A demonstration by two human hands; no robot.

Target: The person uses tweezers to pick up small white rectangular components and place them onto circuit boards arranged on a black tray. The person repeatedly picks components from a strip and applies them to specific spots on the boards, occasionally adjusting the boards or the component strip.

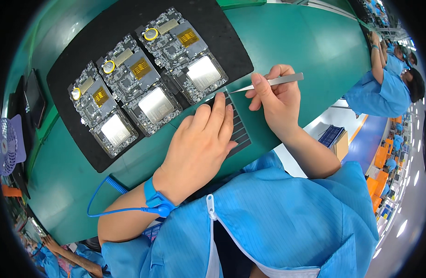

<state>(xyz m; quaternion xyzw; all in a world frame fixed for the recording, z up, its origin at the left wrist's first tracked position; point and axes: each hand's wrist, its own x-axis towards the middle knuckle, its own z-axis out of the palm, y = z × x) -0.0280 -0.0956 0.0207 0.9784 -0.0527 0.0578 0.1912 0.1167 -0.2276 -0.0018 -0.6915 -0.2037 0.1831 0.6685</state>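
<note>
My right hand (280, 99) grips a pair of silver tweezers (284, 79), their points directed left at the top edge of a sheet of black strips (241, 132). My left hand (199, 141) lies over that sheet with fingers stretched out, the index fingertip close to the tweezer tips. It hides the sheet's left part. Just beyond my fingers, three circuit boards rest side by side on a black mat: a right board (176, 46), a middle board (129, 62) and a left board (95, 88). Each carries a silver metal plate, an amber film patch and a yellow-ringed round cell.
The black mat (236, 46) lies on a green table (287, 37). A blue coiled wrist-strap cord (115, 184) runs from my left wrist onto the table. At far left stand a purple fan (8, 146) and a dark screen (34, 99). Co-workers in blue (384, 92) sit at right.
</note>
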